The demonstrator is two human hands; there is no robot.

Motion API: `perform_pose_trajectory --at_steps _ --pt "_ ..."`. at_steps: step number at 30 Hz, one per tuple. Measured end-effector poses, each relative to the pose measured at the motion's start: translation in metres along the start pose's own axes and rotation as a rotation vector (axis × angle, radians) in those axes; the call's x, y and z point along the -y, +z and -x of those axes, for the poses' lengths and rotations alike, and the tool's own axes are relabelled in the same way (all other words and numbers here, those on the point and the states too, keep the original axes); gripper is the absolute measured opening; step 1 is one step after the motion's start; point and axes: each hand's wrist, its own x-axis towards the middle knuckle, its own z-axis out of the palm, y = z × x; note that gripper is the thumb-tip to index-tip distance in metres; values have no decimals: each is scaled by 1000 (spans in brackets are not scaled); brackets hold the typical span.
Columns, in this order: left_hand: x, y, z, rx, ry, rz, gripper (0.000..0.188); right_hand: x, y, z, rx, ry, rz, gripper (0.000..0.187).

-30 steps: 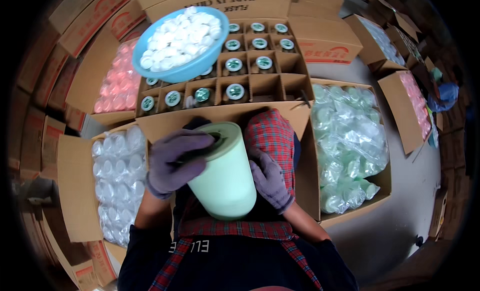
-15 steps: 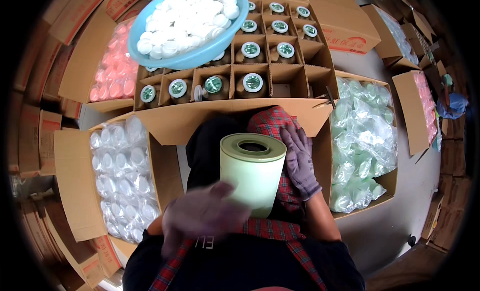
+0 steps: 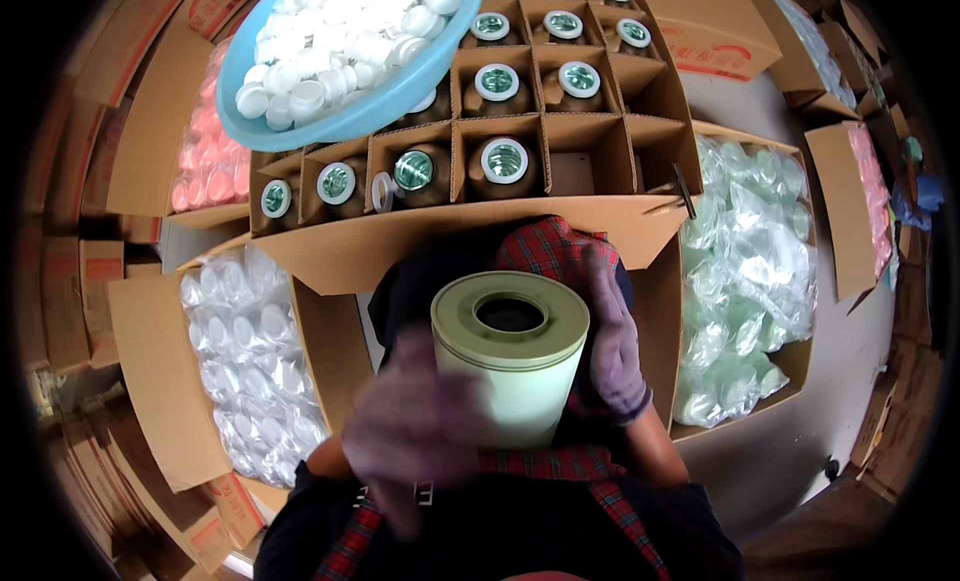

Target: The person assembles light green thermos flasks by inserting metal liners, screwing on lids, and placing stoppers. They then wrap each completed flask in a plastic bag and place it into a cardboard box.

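Note:
A pale green cylindrical canister [image 3: 515,391], with a darker olive lid [image 3: 455,311] and a dark round hole in its top, stands upright in my lap, tilted a little. My right hand [image 3: 617,356], in a purple-grey glove, is held on edge along the canister's right side. Its fingers are stretched out and hold nothing; whether it touches the wall I cannot tell. My left hand [image 3: 415,426], gloved alike, is smeared by motion in front of the canister's left side, so its fingers cannot be made out.
Ahead, a divided carton [image 3: 450,221] holds several jars with green-and-white tops [image 3: 505,161]. A blue basin [image 3: 350,116] of white caps [image 3: 310,91] rests over its left part. Boxes of bagged clear containers [image 3: 240,331] and bagged pale green containers [image 3: 745,251] flank me.
My right hand has turned from lying flat on the plaid cloth to standing on edge beside the canister. My left hand has shifted slightly right. The whole view has shifted a little.

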Motion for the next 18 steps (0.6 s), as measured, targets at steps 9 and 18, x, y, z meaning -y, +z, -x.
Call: perform_pose_trajectory --at_steps 9,18 --pt "42 -21 -35 -673 -977 309 51 53 6 -137 -139 -492 309 47" --pt "87 -4 -16 -904 -760 263 41 36 36 -133 97 -362 556 59"
